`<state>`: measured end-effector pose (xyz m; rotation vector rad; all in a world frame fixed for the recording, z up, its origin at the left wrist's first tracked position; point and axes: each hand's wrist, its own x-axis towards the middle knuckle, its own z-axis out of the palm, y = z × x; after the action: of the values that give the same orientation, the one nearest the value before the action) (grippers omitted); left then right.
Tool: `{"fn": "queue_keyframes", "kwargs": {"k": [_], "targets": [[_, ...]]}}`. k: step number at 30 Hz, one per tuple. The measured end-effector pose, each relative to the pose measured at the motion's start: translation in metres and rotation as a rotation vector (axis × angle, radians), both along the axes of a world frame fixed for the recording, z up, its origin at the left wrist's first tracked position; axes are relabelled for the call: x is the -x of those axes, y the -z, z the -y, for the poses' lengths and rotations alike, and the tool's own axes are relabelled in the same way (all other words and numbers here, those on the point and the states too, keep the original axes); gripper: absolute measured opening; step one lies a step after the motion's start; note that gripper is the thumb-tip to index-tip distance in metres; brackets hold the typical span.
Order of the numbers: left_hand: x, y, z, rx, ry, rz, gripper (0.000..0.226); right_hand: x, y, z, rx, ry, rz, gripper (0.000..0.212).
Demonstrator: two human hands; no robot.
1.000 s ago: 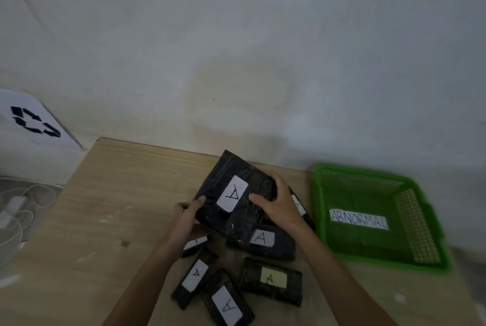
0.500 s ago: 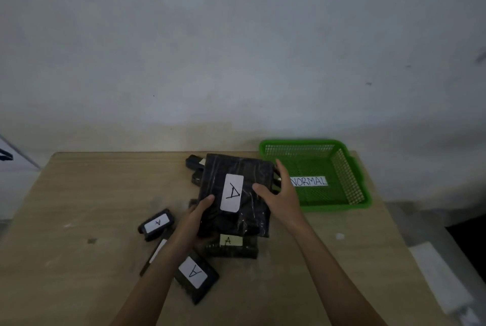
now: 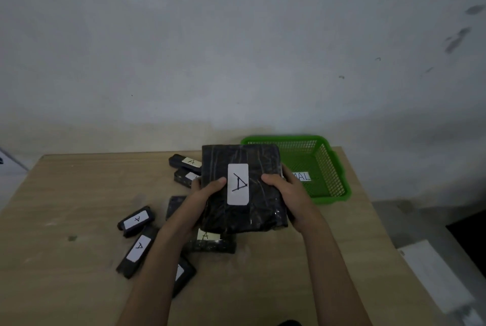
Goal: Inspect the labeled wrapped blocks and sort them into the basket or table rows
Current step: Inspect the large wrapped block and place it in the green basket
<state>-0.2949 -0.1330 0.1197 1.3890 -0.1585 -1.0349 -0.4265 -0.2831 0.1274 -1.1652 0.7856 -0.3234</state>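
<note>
While thumbs press its face, left hand (image 3: pixel 201 195) and right hand (image 3: pixel 288 193) grip the block (image 3: pixel 263 161).

Black wrapped block (image 3: pixel 243 189) with a white label (image 3: pixel 238 184), green mesh basket (image 3: pixel 326 168), pale wood-grain table (image 3: pixel 79 207).

The large wrapped block (image 3: pixel 263 210) bears a white label marked "A". "A" also stands on the far block (image 3: pixel 181 161) by the table's (image 3: pixel 79 194) far edge, the short block (image 3: pixel 135 220) and long block (image 3: pixel 138 248) toward its left edge, and the yellow-labelled block (image 3: pixel 210 244). The green basket's (image 3: pixel 328 168) label shows "MAL", its start hidden.
</note>
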Motion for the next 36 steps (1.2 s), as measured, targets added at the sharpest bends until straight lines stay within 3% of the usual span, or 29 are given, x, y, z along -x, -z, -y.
{"fn": "queue_keyframes", "kwargs": {"k": [4, 8, 15, 23, 28, 32, 36], "targets": [[0.02, -0.014, 0.015, -0.039, -0.12, 0.196, 0.055, 0.005, -0.027, -0.008, 0.277, -0.045, -0.09, 0.037], [0.038, -0.028, 0.026, -0.007, -0.195, 0.398, 0.031, 0.012, -0.041, -0.007, 0.468, -0.022, -0.091, 0.043], [0.053, -0.027, 0.039, -0.102, -0.223, 0.55, 0.031, 0.009, -0.035, -0.002, 0.732, 0.025, -0.183, 0.062], [0.055, -0.03, 0.033, -0.189, -0.274, 0.61, 0.023, 0.01, -0.033, -0.002, 0.724, 0.02, -0.135, 0.063], [0.061, -0.034, 0.036, -0.234, -0.287, 0.67, 0.025, 0.006, -0.033, -0.013, 0.826, 0.113, -0.148, 0.072], [0.061, -0.035, 0.034, -0.229, -0.279, 0.695, 0.016, 0.009, -0.031, -0.008, 0.743, 0.066, -0.117, 0.065], [0.06, -0.037, 0.031, -0.282, -0.261, 0.706, 0.024, 0.018, -0.03, -0.004, 0.696, -0.046, -0.115, 0.084]]}}
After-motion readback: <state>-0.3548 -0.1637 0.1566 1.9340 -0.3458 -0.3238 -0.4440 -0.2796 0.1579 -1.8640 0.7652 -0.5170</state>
